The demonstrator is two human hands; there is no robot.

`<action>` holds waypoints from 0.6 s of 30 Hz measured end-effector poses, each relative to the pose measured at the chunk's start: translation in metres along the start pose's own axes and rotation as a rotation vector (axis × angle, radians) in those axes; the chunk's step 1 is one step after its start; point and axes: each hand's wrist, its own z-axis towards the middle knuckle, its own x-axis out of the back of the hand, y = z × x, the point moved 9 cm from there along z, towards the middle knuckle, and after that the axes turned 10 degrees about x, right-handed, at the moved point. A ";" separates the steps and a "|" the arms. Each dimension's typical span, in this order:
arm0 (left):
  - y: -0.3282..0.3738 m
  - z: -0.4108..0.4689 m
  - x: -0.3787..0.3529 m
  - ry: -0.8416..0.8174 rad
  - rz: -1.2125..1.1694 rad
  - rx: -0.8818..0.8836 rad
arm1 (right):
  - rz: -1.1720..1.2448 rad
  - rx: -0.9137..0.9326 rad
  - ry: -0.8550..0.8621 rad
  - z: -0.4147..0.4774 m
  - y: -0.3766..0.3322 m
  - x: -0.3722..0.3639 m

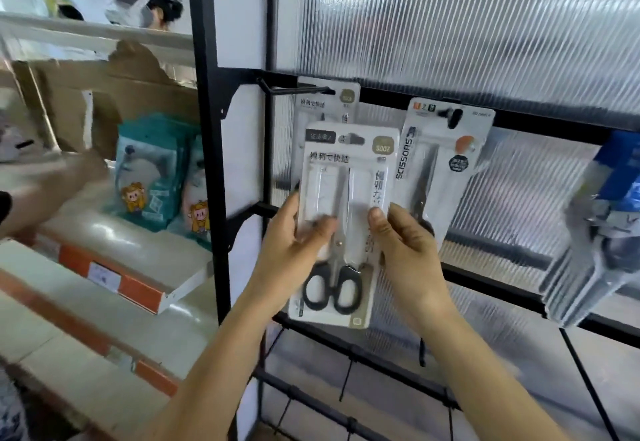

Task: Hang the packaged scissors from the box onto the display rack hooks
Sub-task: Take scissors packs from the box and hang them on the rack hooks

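Head view, and I've got the packaged scissors (341,219) up in front of the display rack (207,149), upright, handles down. My left hand (291,243) pinches the left edge of the card, thumb across the front and fingers behind. My right hand (405,246) pinches the right edge the same way. So that's 2 hands and 1 pack, both clamped on it. The pack is not on the hook (298,89) yet: its hang slot (353,138) sits lower than the wire and off to the right of the tip. 1 matching pack (329,99) already hangs on that hook behind mine. Another design marked SCISSORS (440,163) hangs just to the right.

Risks, as I read them:
- The slot is small and the hook tip looks turned up. If I lift short or off-line, the card butts the tip and bends instead of threading.
- If I push too hard, I could knock the hanging pack swinging.
- Both grips are low on the card, so the top may flop away when it meets the wire.
- If I let go before the slot clears the tip, the pack slides off and drops.

Slight blur makes fine alignment hard to judge.
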 end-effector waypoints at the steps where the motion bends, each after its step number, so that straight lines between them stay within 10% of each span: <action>1: 0.004 0.002 0.012 0.065 0.029 -0.029 | -0.018 -0.021 -0.019 0.001 0.005 -0.005; 18: 0.058 -0.001 0.081 0.247 0.237 -0.458 | -0.108 -0.138 0.016 0.001 0.038 -0.031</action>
